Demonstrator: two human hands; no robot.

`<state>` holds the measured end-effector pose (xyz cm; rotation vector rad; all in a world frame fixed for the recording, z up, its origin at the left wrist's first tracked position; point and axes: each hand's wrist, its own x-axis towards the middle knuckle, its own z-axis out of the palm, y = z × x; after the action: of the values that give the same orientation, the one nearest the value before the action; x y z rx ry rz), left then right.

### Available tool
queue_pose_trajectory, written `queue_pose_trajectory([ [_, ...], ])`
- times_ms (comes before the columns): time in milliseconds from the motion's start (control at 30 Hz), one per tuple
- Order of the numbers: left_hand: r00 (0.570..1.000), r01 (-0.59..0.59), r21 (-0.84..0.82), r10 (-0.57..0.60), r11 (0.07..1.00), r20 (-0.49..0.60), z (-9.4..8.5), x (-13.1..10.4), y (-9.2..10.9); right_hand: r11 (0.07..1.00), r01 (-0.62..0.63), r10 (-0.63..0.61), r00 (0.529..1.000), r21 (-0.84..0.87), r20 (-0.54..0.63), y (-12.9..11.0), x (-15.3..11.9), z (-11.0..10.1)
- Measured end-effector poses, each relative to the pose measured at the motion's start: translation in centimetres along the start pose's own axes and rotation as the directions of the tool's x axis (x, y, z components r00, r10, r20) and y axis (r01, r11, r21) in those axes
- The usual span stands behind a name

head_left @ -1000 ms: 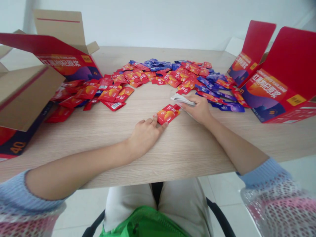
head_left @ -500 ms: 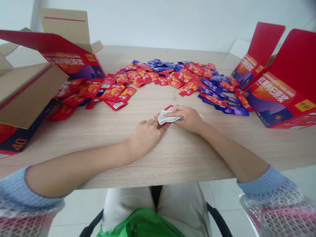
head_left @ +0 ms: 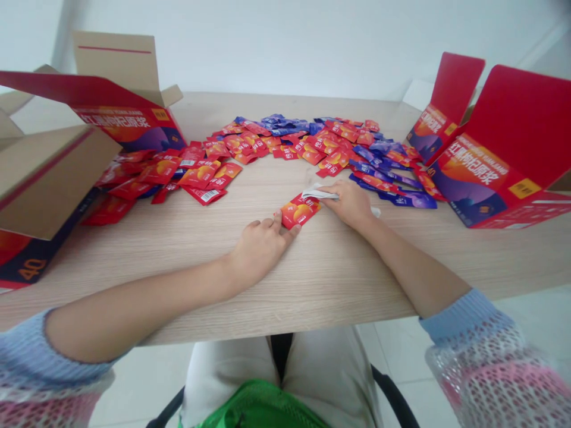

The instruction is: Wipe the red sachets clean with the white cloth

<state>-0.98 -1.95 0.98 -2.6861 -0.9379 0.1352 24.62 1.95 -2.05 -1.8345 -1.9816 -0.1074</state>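
Observation:
A red sachet (head_left: 300, 210) with orange fruit printed on it lies on the table in front of me. My left hand (head_left: 262, 248) pins its near left end between thumb and fingers. In my right hand (head_left: 350, 203) is a folded white cloth (head_left: 316, 192), pinched by the fingers and resting at the sachet's far right end. A corner of the cloth pokes out behind the wrist side of that hand. Past both hands, red sachets (head_left: 203, 173) and blue-purple sachets (head_left: 413, 199) lie heaped in a wide arc.
Two open cartons stand on the left, a near carton (head_left: 40, 202) and a far carton (head_left: 129, 122). On the right are another near carton (head_left: 491, 178) and a far carton (head_left: 430, 128), flaps raised. The table's front edge (head_left: 281, 334) is close to my lap.
My right hand has slid the cloth to the right and away from me across the sachet, uncovering its printed face. My left hand still holds the near end. The view has shifted slightly.

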Motion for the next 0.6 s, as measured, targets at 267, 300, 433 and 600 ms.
queue_pose_trajectory([
  [267, 1.000, -0.001, -0.006, 0.001, 1.000, -0.029, 0.2, -0.1, 0.0, 0.860, 0.291, -0.228, 0.954, 0.420, -0.194, -1.8, -1.4, -0.1],
  [300, 1.000, -0.007, -0.013, 0.007, 1.000, -0.028, 0.2, -0.1, 0.0, 0.838, 0.329, -0.291, 0.944, 0.435, -0.154, -2.5, -1.7, 0.0],
  [433, 1.000, -0.030, -0.050, 0.030, 0.998, 0.007, 0.4, 0.1, -0.2, 0.824, 0.395, -0.444, 0.896, 0.406, 0.029, -4.4, -2.4, 0.2],
  [600, 0.999, -0.034, -0.004, 0.033, 0.999, -0.033, 0.7, 0.0, -0.2, 0.920, 0.239, -0.273, 0.960, 0.309, 0.070, -3.7, -1.7, 0.2],
])
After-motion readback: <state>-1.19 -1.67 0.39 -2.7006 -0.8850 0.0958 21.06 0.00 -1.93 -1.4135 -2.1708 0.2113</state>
